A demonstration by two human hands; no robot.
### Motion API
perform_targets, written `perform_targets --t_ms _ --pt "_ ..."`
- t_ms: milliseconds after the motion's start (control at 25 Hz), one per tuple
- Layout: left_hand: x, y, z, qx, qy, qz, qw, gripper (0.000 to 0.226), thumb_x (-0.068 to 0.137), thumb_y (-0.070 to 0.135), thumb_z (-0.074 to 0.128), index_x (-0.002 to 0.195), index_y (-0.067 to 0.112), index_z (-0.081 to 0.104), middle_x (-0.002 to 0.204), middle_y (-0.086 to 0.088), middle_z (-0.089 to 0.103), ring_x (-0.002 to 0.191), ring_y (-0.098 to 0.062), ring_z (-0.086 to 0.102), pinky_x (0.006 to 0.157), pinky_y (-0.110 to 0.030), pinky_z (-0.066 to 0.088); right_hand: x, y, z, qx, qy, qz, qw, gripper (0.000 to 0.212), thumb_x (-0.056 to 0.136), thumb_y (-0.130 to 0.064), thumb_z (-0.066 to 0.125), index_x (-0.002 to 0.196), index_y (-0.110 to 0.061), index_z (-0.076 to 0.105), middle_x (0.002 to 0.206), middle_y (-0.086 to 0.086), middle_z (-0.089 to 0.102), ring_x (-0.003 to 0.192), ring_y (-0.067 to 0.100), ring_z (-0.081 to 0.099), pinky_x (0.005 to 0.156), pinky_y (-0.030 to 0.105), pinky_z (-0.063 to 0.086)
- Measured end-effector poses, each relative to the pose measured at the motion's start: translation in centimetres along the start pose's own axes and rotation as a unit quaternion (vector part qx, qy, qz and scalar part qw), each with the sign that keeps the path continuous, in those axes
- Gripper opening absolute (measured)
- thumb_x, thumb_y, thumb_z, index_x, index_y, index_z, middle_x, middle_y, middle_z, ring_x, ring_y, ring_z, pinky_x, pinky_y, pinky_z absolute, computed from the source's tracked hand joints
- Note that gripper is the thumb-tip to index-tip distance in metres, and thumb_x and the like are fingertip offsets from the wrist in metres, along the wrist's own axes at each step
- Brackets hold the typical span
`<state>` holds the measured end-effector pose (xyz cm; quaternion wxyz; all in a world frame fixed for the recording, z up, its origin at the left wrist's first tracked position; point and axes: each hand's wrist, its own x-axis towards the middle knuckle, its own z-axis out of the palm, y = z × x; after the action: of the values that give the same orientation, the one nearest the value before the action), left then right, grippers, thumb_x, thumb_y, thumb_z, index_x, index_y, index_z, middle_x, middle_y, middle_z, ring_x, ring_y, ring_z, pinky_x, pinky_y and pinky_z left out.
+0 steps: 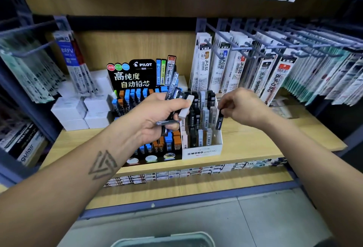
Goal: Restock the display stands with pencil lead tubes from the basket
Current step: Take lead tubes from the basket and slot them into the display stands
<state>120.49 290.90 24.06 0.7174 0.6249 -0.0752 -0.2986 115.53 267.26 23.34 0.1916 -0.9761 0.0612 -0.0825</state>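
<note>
A pale wooden shelf [255, 144] spans the middle of the frame, with white packets of pen refills [222, 64] hanging on grey hooks at the upper right. On the shelf at centre stands a black tiered Pilot display stand [129, 76], its rows filled with upright orange- and blue-capped lead tubes. Touching its right side is a white Mono display box [202, 151] holding upright black, grey and white tubes in rows. A grey-green plastic basket [163, 240] shows only its rim at the bottom edge; its contents are hidden. The left hand [157, 117], at centre, grips a fanned bunch of dark and clear lead tubes [176, 91], most pointing up and to the right. The right hand [241, 107] pinches one black lead tube [220, 120] by its top end, long axis near vertical, hanging over, perhaps just outside, the right side of the Mono box.
</note>
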Motion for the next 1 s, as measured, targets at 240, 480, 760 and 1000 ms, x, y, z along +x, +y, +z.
perform_targets --t_ms 240,480,760,1000 --pt "0.1 -0.2 0.3 -0.004 -0.013 0.005 1.0 0.03 0.088 0.005 0.073 0.113 0.006 0.057 0.071 -0.01 0.056 0.05 -0.012 0.042 0.042 -0.022 0.026 -0.9 0.8 3.7 -0.069 -0.056 -0.024 0.996 0.019 0.086 -0.009 0.066 0.087 -0.027 0.073 0.095 -0.003 0.071 0.09 0.021 0.065 0.081 0.042 0.057" --pt "-0.1 -0.1 0.5 -0.009 -0.019 0.002 1.0 0.031 0.087 0.005 0.073 0.114 0.005 0.058 0.07 -0.008 0.057 0.05 -0.011 0.042 0.041 -0.022 0.027 -1.1 0.2 4.5 -0.107 -0.042 -0.038 0.993 0.017 0.088 -0.015 0.065 0.093 -0.029 0.072 0.102 -0.005 0.068 0.093 0.021 0.065 0.079 0.04 0.056" --pt "-0.1 -0.4 0.4 -0.008 -0.021 0.0 1.0 0.029 0.087 0.005 0.073 0.112 0.005 0.057 0.068 -0.006 0.056 0.05 -0.011 0.042 0.04 -0.022 0.027 -1.3 0.5 4.5 -0.107 -0.028 -0.052 0.993 0.024 0.091 -0.01 0.06 0.087 -0.031 0.071 0.1 -0.006 0.066 0.092 0.019 0.063 0.078 0.038 0.055" --pt "-0.1 -0.6 0.1 -0.053 -0.003 -0.014 0.998 0.035 0.086 0.005 0.074 0.117 0.001 0.059 0.077 -0.012 0.059 0.05 -0.011 0.043 0.041 -0.021 0.028 -1.1 -0.2 4.2 -0.036 -0.001 -0.034 0.999 0.023 0.087 -0.008 0.065 0.08 -0.029 0.07 0.085 -0.009 0.066 0.081 0.013 0.064 0.074 0.029 0.056"
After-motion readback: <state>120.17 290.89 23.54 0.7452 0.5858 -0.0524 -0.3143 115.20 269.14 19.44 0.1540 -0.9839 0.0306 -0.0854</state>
